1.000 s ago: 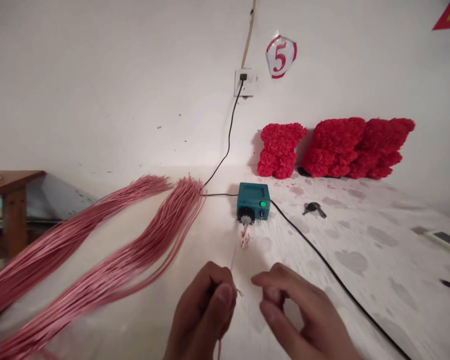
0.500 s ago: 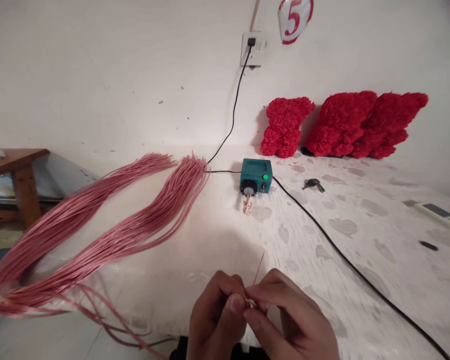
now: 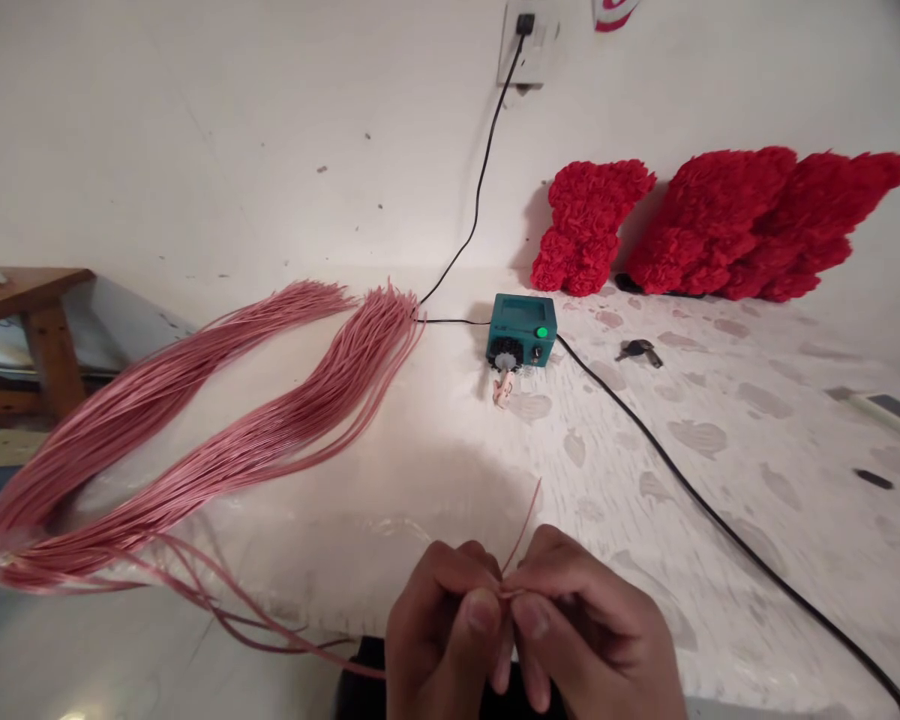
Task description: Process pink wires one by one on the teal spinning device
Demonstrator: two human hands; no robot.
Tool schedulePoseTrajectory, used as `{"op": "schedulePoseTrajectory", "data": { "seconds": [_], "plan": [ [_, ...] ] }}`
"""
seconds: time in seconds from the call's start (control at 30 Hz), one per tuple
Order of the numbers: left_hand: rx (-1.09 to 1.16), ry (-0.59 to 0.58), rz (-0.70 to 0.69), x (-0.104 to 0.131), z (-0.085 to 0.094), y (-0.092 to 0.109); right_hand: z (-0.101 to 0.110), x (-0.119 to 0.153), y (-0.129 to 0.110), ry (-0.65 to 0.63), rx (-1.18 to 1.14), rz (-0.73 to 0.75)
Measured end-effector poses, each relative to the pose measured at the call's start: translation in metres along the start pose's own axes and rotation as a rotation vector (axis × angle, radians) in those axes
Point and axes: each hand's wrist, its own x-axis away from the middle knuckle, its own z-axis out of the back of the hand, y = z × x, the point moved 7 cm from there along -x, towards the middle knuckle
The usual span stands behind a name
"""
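Now, fingers: our left hand point(image 3: 450, 640) and right hand point(image 3: 592, 640) pinch one pink wire point(image 3: 523, 522).
Risk: we judge it may slip if the pinch loosens.

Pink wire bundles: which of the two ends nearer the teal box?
The right-hand bundle: its fanned tips stop just left of the teal box, by the thin black cable. The left-hand bundle ends farther left, toward the wall.
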Motion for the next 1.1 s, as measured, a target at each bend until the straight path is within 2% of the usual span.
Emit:
{"op": "schedulePoseTrajectory", "data": {
  "seconds": [0.2,0.33,0.43,0.47,0.53,0.6,0.7,0.8,0.93,1.1],
  "plan": [
    [-0.094,-0.037,-0.117,-0.002,0.0,0.0,-0.005,0.0,-0.002,-0.04,0.001,-0.028],
    [-0.356,-0.065,-0.258,-0.007,0.006,0.011,0.0,0.0,0.0,-0.028,0.066,-0.088],
    [-0.59,-0.082,-0.368,-0.009,0.006,0.03,0.006,-0.001,0.002,-0.039,0.139,-0.116],
    [-0.661,-0.12,-0.416,-0.008,0.003,0.039,0.007,-0.001,0.002,-0.056,0.171,-0.12],
    [-0.785,-0.267,-0.481,-0.006,-0.008,0.052,0.008,-0.002,0.002,-0.106,0.218,-0.125],
    [-0.895,-0.414,-0.486,-0.005,-0.018,0.059,0.008,-0.004,0.001,-0.156,0.236,-0.12],
    [-0.981,-0.504,-0.467,-0.008,-0.024,0.065,0.007,-0.005,0.001,-0.22,0.234,-0.129],
    [-0.927,-0.492,-0.479,-0.012,-0.024,0.066,0.006,-0.004,0.005,-0.259,0.18,-0.176],
    [-0.811,-0.415,-0.499,-0.013,-0.019,0.063,0.004,-0.001,0.013,-0.274,0.07,-0.242],
    [-0.817,-0.365,-0.525,-0.012,-0.016,0.062,0.001,-0.001,0.017,-0.276,-0.003,-0.27]
  ]
}}
